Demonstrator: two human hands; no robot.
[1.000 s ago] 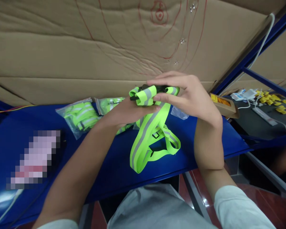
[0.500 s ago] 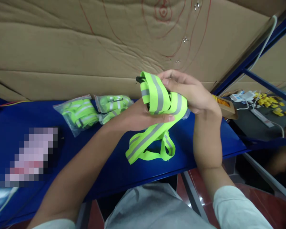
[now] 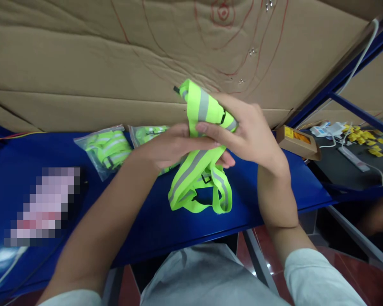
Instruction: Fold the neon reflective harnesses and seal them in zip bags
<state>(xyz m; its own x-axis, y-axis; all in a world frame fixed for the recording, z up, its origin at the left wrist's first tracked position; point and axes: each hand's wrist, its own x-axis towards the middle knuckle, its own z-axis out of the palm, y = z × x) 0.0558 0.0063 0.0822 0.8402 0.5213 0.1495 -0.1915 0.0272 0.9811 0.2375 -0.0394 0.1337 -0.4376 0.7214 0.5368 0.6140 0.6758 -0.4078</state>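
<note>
A neon-yellow reflective strap vest [image 3: 198, 170] with grey bands and black buckles is held above the blue table [image 3: 153, 225]. My left hand [image 3: 172, 146] grips the bundled straps from the left, fingers closed round them. My right hand [image 3: 245, 134] wraps the upper folded part from the right. Loose loops of the strap hang down and rest on the table top.
Two clear bags of the same neon straps [image 3: 107, 148] lie at the back left of the table. A cardboard sheet [image 3: 147, 55] stands behind. A small brown box [image 3: 298, 142] sits at the right, with yellow parts [image 3: 367, 138] and white cables on a dark bench beyond.
The folded top of the strap has been turned upright and lifted. My right hand shifted round it, and the hanging loops have been drawn in shorter.
</note>
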